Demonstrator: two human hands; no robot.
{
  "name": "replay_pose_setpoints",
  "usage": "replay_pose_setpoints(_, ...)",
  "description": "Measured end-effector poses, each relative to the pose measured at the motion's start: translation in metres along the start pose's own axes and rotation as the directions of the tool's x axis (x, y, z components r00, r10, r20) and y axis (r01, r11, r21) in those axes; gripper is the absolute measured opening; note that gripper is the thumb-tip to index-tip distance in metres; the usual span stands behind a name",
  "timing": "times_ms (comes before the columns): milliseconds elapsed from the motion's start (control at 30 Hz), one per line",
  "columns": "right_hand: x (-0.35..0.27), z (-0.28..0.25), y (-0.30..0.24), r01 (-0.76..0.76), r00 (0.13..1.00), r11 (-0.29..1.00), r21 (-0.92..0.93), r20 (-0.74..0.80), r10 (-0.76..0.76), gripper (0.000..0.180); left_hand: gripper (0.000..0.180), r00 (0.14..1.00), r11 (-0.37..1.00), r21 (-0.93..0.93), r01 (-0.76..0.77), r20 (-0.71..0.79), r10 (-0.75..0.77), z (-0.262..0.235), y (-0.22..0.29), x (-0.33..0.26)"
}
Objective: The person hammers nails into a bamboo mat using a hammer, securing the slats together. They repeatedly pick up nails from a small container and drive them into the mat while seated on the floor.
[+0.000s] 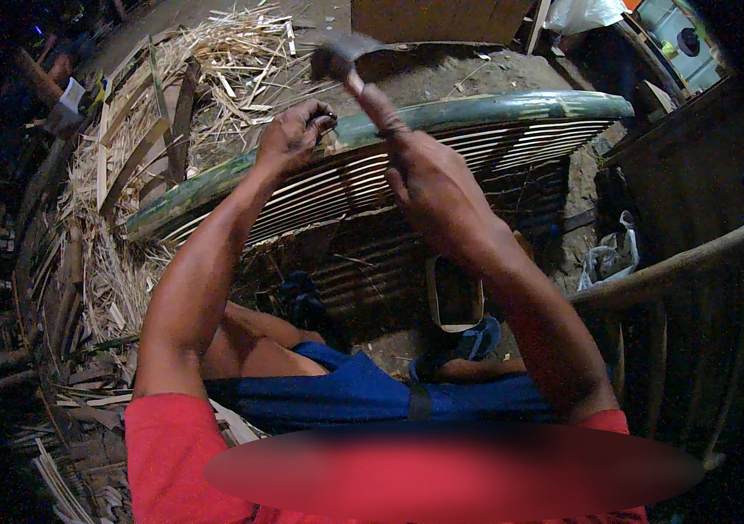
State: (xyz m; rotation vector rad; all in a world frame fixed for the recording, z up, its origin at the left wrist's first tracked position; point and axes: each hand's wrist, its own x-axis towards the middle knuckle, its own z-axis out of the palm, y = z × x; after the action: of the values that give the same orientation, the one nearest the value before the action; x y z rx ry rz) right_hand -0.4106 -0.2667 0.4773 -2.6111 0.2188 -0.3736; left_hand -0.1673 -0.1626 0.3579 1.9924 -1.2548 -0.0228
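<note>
My right hand (437, 179) is closed round the handle of a hammer (337, 63), with a finger stretched along it. The hammer's head is raised and smeared by motion beyond the bamboo. My left hand (295, 138) is pinched at the top of a thick green bamboo pole (512, 108); a small dark thing shows at its fingertips, too small to name. The pole lies across in front of me, bowed by the lens. Along its near side runs a row of thin pale slats (311, 198), spaced apart like a rack.
Split bamboo strips and shavings (223, 74) are heaped at the far left. Corrugated sheet (372, 284) lies below the slats. A rounded rail (669, 262) and a white plastic bag (609, 255) stand at the right. My sandalled foot (477, 341) is below.
</note>
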Motion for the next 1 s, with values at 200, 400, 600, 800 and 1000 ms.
replay_pose_setpoints(200,0.0,-0.002,-0.006,0.08,0.986,0.996,-0.041,-0.143,-0.085,0.08,0.021,0.998,0.998,0.015,0.055,0.016,-0.055,0.001,0.002,0.0)
replay_pose_setpoints(400,0.002,0.004,-0.007,-0.16,0.967,0.982,-0.102,0.185,0.177,0.076,0.018,1.0,1.0,-0.013,-0.012,-0.011,0.012,0.0,0.003,-0.001)
replay_pose_setpoints(600,-0.001,0.003,-0.008,-0.059,0.996,0.996,-0.073,0.055,0.063,0.076,0.019,0.995,0.996,0.005,0.094,0.042,-0.094,0.001,0.002,-0.002)
replay_pose_setpoints(800,-0.015,-0.001,-0.001,-0.239,0.97,0.969,0.055,0.053,0.237,0.072,0.055,0.953,0.869,0.39,-0.304,0.108,0.284,-0.036,-0.015,-0.037)
replay_pose_setpoints(1000,-0.03,0.003,0.017,-0.255,0.966,0.962,0.101,-0.024,0.259,0.07,0.061,0.966,0.765,0.603,-0.224,0.036,0.254,-0.039,-0.019,-0.072)
